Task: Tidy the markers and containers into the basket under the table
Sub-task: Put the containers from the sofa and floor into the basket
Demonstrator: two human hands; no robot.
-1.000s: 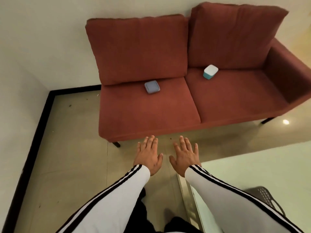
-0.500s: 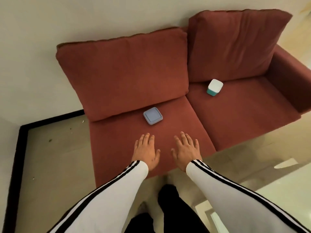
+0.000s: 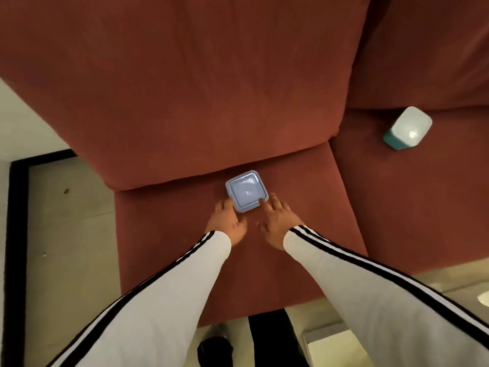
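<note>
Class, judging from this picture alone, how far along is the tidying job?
Done: nothing visibly; no basket is in view. In hand: the left hand and right hand touch the flat blue container on the sofa seat, not lifted. Left: the teal-and-white container sits untouched.

Both arms wear long white sleeves, each with narrow black stripes running lengthwise from the upper arm down to the cuff. The left sleeve (image 3: 148,295) and the right sleeve (image 3: 370,287) end in plain cuffs at the wrists, leaving the left hand (image 3: 226,221) and right hand (image 3: 277,223) bare. Below, dark trousers (image 3: 270,340) and a black shoe (image 3: 214,349) show.
</note>
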